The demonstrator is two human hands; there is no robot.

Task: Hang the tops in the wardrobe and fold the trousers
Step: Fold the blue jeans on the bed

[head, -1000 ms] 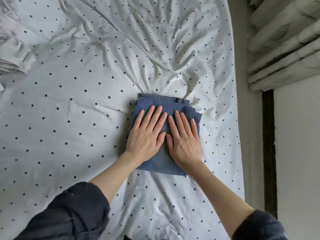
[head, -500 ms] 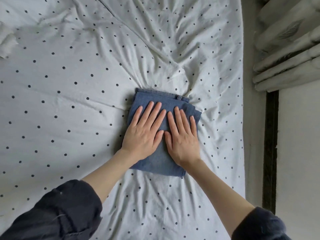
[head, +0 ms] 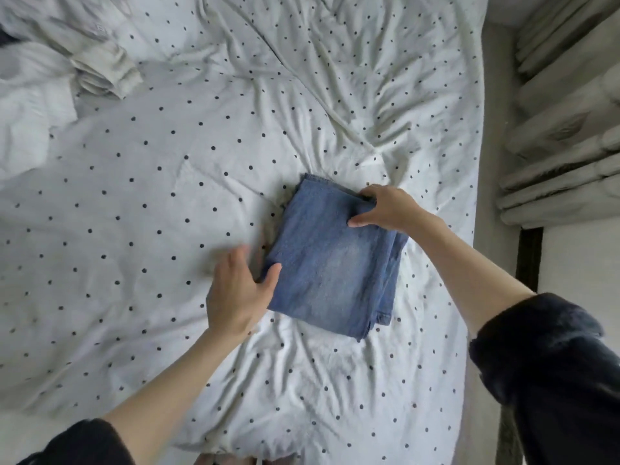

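Blue denim trousers (head: 330,263), folded into a compact rectangle, lie on the white dotted bed sheet (head: 151,203) right of centre. My right hand (head: 385,208) grips the far right corner of the fold, thumb on top and fingers curled round its edge. My left hand (head: 240,290) sits at the trousers' left edge with fingers straight and blurred; its thumb touches the denim, and its fingertips seem to slip under the edge.
A pile of white garments (head: 50,78) lies at the far left of the bed. The bed's right edge (head: 473,229) runs alongside a narrow floor strip, with pale curtains (head: 563,135) beyond it.
Both hands have left the top of the folded trousers, where they pressed flat. The right hand now grips the far right corner; the left has moved to the left edge.
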